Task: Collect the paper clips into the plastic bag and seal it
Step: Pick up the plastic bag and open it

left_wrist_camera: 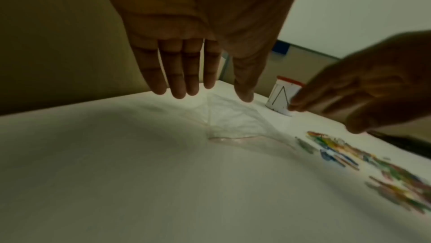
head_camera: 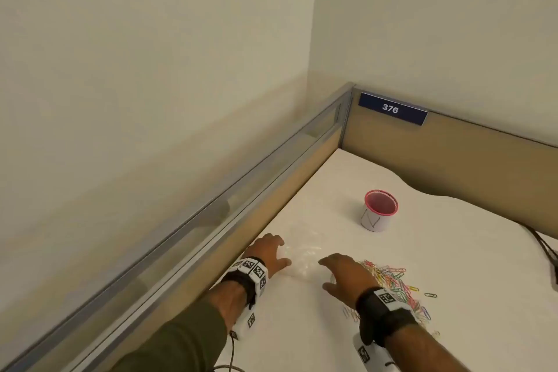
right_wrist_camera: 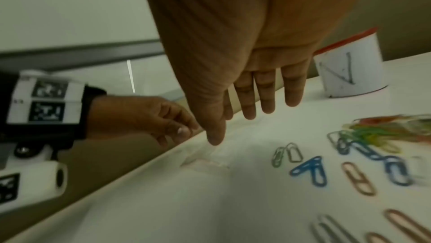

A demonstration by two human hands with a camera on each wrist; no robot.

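Both hands, left hand and right hand, hover flat-fingered, holding nothing, over crinkled clear plastic bag; glossy coloured paper clips right, cylindrical cup beyond.

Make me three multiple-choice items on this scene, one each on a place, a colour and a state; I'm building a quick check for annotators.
1. Where does the paper clip pile lie?
A. inside the cup
B. on the white table, by the right hand
C. inside the bag

2. What colour is the cup rim?
A. blue
B. green
C. red-pink

3. How are the hands?
A. both open, holding nothing
B. left grips the cup
C. right pinches a clip

Answers: 1 B, the clips sit loose on the table beside the right hand. 2 C, the rim shows red-pink above a white wall. 3 A, the left hand and the right spread straight fingers near the clear plastic bag.
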